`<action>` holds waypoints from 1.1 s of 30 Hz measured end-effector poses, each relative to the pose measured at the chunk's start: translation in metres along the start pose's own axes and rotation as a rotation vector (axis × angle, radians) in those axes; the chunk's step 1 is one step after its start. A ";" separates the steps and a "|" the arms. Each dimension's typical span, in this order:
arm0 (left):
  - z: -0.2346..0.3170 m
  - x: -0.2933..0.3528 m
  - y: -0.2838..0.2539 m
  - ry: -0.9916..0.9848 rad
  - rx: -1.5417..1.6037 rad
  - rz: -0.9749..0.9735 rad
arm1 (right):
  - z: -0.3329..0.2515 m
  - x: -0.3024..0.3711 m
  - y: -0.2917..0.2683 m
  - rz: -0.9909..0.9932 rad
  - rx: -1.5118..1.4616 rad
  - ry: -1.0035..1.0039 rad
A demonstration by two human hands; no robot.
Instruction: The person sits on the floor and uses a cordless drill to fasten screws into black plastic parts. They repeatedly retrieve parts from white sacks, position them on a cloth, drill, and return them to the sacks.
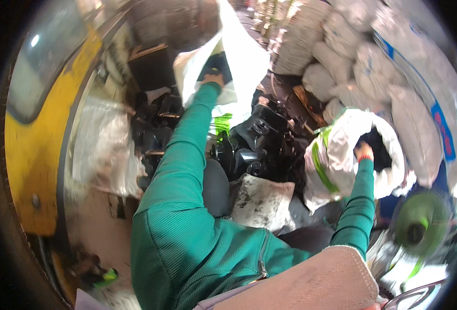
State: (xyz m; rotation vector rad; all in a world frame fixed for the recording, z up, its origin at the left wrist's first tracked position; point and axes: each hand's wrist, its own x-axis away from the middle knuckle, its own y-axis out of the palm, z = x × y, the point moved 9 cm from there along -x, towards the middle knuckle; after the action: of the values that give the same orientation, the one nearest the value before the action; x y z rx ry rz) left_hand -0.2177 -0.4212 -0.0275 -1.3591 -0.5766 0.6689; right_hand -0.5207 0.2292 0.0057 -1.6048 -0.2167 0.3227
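My left arm, in a green sleeve, stretches forward. My left hand [214,79] is in the mouth of a tall white sack [246,57], with something dark just beyond the fingers. How those fingers are set is not clear. Off to the right, my right hand [363,151] reaches into the wide opening of a second white sack [337,160], which has a bright green stripe. Its interior is dark, and the right fingers are mostly hidden there. Between the two sacks lies a heap of shiny black moulded pieces [257,129].
Full whitish sacks [362,67] are piled at the far right. A yellow machine panel [37,170] stands at the left, beside a translucent plastic bag [102,144]. A dirty white cushion-like sack [264,201] lies before me. A green roll [419,222] is at the lower right.
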 end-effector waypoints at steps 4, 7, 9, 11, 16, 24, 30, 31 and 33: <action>0.036 0.052 -0.051 -0.062 0.027 -0.015 | 0.035 -0.010 0.010 -0.048 0.079 0.070; -0.006 0.067 -0.105 -0.099 -0.077 0.205 | -0.002 -0.008 -0.008 -0.031 0.066 -0.103; -0.024 0.071 -0.116 -0.102 -0.162 0.203 | -0.016 0.005 -0.027 0.062 0.088 -0.002; -0.039 0.069 -0.097 -0.125 -0.134 -0.057 | 0.000 0.008 -0.061 0.254 0.054 -0.016; -0.024 0.076 -0.099 -0.057 -0.206 -0.006 | 0.070 0.090 -0.145 0.513 -0.754 -0.041; -0.041 0.076 -0.095 -0.090 -0.066 0.071 | 0.099 0.310 -0.094 0.374 -1.526 0.398; -0.050 0.055 -0.077 -0.115 0.037 0.051 | 0.173 0.417 0.004 0.243 -1.459 0.774; -0.054 0.055 -0.079 -0.124 0.043 0.058 | 0.165 0.418 0.009 0.212 -1.465 0.792; -0.063 0.051 -0.079 -0.133 0.056 0.067 | 0.150 0.413 0.013 0.173 -1.464 0.796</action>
State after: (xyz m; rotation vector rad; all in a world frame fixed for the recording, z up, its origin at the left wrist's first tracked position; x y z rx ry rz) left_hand -0.1299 -0.4340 0.0428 -1.2934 -0.6155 0.8287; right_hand -0.1841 0.5071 -0.0434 -3.0420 0.4259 -0.5192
